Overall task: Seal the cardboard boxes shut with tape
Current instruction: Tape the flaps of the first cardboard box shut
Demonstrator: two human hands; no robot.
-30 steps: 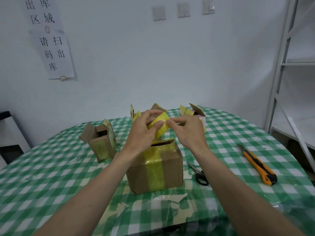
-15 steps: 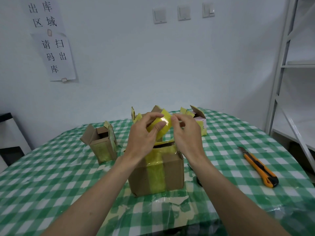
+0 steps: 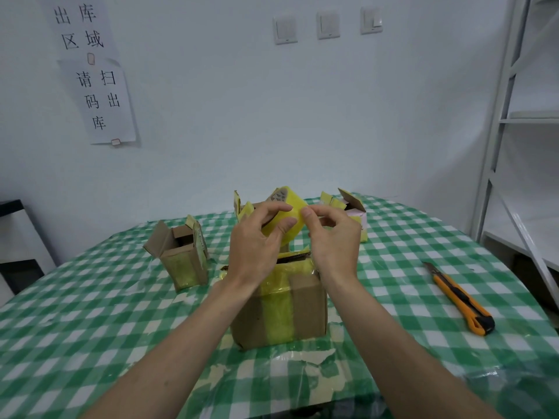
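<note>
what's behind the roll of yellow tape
Behind the roll of yellow tape, gripped by the left hand, stands an open cardboard box with raised flaps. Only its flaps show; its body and contents are covered by the hands and roll.

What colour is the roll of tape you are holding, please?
Yellow; the roll of tape shows clearly in the head view, held above the box.

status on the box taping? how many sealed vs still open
None looks sealed. The near box carries a yellow strip down its front, but its top flap is ajar. In hand: the left hand grips the yellow tape roll while the right hand picks at its surface, likely finding the tape end. Left: the left box, the right box and one behind the hands all stand open.
</note>
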